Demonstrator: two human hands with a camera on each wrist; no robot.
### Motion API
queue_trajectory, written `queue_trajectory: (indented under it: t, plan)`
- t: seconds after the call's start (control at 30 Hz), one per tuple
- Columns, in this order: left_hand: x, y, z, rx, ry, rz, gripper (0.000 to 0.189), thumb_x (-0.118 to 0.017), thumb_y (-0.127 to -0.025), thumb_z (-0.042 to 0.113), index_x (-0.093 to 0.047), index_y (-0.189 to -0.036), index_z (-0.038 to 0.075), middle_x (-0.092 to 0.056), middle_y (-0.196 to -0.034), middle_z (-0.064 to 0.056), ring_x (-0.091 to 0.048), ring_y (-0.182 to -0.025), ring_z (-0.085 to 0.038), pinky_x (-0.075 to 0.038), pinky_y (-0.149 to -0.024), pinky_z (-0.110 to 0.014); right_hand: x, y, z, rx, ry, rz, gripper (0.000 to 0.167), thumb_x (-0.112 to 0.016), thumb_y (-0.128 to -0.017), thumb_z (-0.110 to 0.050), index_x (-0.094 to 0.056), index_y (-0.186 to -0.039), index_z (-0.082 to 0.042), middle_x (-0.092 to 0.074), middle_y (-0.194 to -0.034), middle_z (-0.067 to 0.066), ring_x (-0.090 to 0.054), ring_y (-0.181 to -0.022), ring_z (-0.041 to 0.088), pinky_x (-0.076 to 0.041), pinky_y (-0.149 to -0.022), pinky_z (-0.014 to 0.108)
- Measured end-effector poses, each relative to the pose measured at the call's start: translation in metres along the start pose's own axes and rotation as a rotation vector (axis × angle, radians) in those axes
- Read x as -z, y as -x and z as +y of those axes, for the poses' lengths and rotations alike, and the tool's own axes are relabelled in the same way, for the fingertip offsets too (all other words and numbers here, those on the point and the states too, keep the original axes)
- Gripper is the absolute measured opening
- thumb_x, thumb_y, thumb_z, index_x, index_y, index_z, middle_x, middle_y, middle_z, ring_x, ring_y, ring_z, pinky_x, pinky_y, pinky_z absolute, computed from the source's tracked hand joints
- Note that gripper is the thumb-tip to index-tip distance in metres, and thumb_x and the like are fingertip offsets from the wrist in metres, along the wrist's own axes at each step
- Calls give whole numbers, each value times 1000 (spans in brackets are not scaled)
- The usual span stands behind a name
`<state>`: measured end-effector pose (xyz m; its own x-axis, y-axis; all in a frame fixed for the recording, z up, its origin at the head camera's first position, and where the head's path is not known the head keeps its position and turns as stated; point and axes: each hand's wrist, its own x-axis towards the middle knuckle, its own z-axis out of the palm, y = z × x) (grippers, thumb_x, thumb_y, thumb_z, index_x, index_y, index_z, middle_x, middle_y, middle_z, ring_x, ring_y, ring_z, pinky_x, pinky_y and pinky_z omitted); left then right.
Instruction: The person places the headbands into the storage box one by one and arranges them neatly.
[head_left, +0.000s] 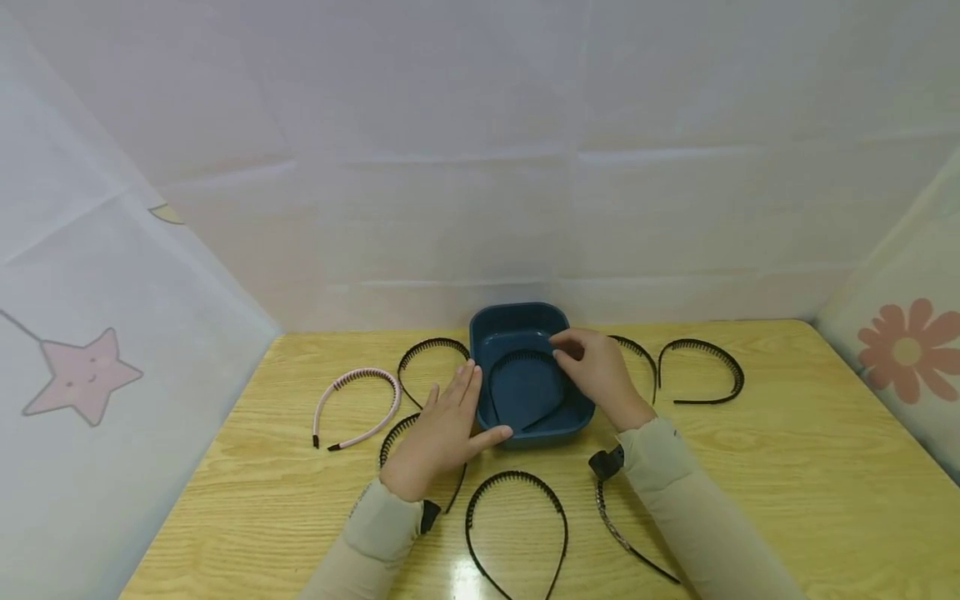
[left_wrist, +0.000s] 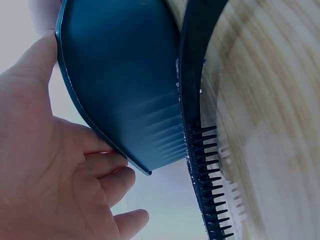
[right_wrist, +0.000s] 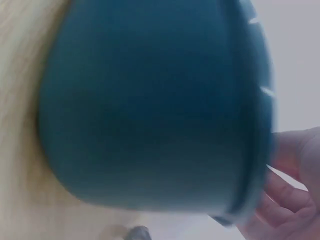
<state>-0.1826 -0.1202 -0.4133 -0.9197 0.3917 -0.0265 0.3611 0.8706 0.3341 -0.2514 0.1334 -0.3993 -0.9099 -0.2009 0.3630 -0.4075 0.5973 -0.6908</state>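
A blue plastic basin (head_left: 525, 315) stands at the table's back. Inside it lies a black toothed headband (head_left: 522, 354). My left hand (head_left: 441, 429) rests on the basin's left side, fingers extended and thumb spread along the front edge; in the left wrist view those fingers (left_wrist: 107, 165) touch the rim. Over the basin's right side, my right hand (head_left: 596, 371) has thumb and index finger bent together at the headband's upper right edge. The right wrist view shows the blurred basin wall (right_wrist: 150, 110) hiding most of the fingertips.
Around the basin lie a pink headband (head_left: 360, 370), several black ones, including one in front (head_left: 517, 477) and one at far right (head_left: 738, 375), and a patterned one (head_left: 611, 523) beneath the right forearm. White sheets (head_left: 420, 217) surround the wooden table (head_left: 787, 492).
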Motion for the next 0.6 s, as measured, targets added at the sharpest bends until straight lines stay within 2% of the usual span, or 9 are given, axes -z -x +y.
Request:
queue_trajectory:
  t: [0.2, 0.4, 0.6]
  plan:
    - [0, 1, 1, 6, 11, 7, 106, -47, -93, 75, -9, -163, 5, 0, -169, -11, -5, -156, -24, -9, -124, -57, 21, 5, 2, 46, -8, 25, 19, -70, -97, -7, -74, -114, -2, -72, -110, 14, -69, -99, 29, -59, -85, 45]
    - [-1, 2, 2, 8, 11, 6, 105, -47, -93, 75, -6, -163, 7, -1, -170, -11, -4, -156, -22, -8, -125, -56, 45, 13, 9, 106, 73, 28, 18, -66, -99, -6, -73, -115, 1, -70, -110, 17, -67, -97, 32, -58, -83, 50]
    - [1, 2, 3, 7, 0, 0, 105, -46, -94, 74, -4, -163, 7, -1, -170, -12, -3, -156, -23, -8, -124, -56, 68, 22, 24, 181, 135, 105, 16, -66, -99, -4, -73, -112, 1, -71, -107, 17, -67, -93, 31, -59, -78, 51]
